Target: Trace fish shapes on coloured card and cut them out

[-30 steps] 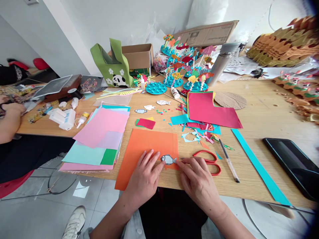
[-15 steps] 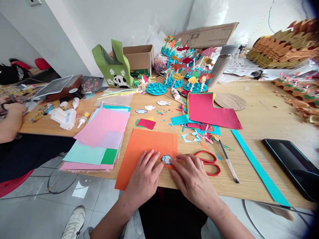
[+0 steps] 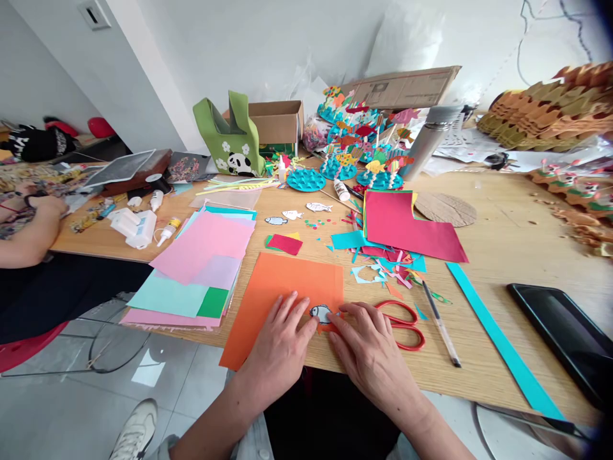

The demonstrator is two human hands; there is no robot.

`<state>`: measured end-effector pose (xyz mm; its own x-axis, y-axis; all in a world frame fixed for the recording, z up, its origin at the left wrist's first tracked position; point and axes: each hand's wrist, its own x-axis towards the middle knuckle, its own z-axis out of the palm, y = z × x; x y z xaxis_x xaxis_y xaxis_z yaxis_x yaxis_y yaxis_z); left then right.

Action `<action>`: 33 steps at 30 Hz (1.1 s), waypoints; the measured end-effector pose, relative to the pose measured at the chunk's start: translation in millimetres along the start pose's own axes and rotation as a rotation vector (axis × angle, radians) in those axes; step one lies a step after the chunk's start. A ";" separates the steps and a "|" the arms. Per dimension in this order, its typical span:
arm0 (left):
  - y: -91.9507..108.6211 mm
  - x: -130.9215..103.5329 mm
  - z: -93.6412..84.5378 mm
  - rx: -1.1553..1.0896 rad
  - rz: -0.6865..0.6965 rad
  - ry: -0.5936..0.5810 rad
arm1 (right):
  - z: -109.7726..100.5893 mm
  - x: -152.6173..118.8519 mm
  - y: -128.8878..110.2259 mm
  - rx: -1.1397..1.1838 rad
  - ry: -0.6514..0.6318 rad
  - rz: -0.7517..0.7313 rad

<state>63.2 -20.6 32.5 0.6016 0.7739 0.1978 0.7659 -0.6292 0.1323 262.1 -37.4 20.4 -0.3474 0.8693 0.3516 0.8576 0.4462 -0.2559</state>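
A small drawn fish cutout [image 3: 322, 313] lies on the lower right part of an orange sheet [image 3: 301, 276], near the table's front edge. My left hand [image 3: 282, 342] rests flat on the sheet with spread fingers, its thumb at the fish's lower left. From the other side, my right hand [image 3: 371, 354] touches the fish's tail end with its fingertips, the fingers apart. Red-handled scissors [image 3: 410, 337] lie beside my right hand, their blades hidden under it. Farther back lie three more fish cutouts [image 3: 292, 214] and small paper pieces [image 3: 286, 244].
Stacked coloured paper [image 3: 184, 291] is on the left. Paper scraps [image 3: 383, 271], red sheets [image 3: 407, 227], a pen [image 3: 441, 324], a blue strip [image 3: 502, 338] and a phone [image 3: 560, 335] lie right. Another person's arm [image 3: 36, 230] is at far left.
The view has tilted up slightly, so the table items appear lower. Both hands keep almost the same place around the fish cutout.
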 end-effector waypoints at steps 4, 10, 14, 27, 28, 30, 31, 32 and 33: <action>6.8 0.3 0.0 -0.055 0.028 0.075 | 0.7 0.4 0.5 0.002 0.004 -0.002; 19.5 2.3 10.1 -0.164 0.059 0.161 | -0.1 1.6 0.3 0.041 0.008 0.007; 23.8 2.3 14.5 -0.101 0.026 0.230 | -2.0 4.3 -3.7 0.074 -0.005 0.026; 35.1 -0.6 6.5 -0.003 -0.018 0.067 | -62.4 -42.9 89.8 -0.393 0.126 0.461; 35.3 0.2 5.5 0.004 -0.015 0.060 | -60.4 -46.7 95.8 -0.409 0.087 0.446; 35.6 1.6 3.4 0.015 -0.011 0.046 | -53.7 -51.5 103.8 -0.416 0.054 0.421; 35.7 2.1 2.4 0.021 -0.007 0.037 | -50.0 -52.7 106.3 -0.418 0.049 0.417; 35.7 2.3 1.5 0.029 -0.003 0.027 | -46.7 -53.1 108.1 -0.423 0.047 0.414; 35.7 2.6 0.5 0.038 0.003 0.019 | -44.1 -53.0 109.4 -0.429 0.044 0.406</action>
<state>92.2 -41.0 37.2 0.6000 0.7702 0.2163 0.7722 -0.6282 0.0946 391.1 -44.0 13.5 0.0491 0.9389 0.3408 0.9985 -0.0544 0.0060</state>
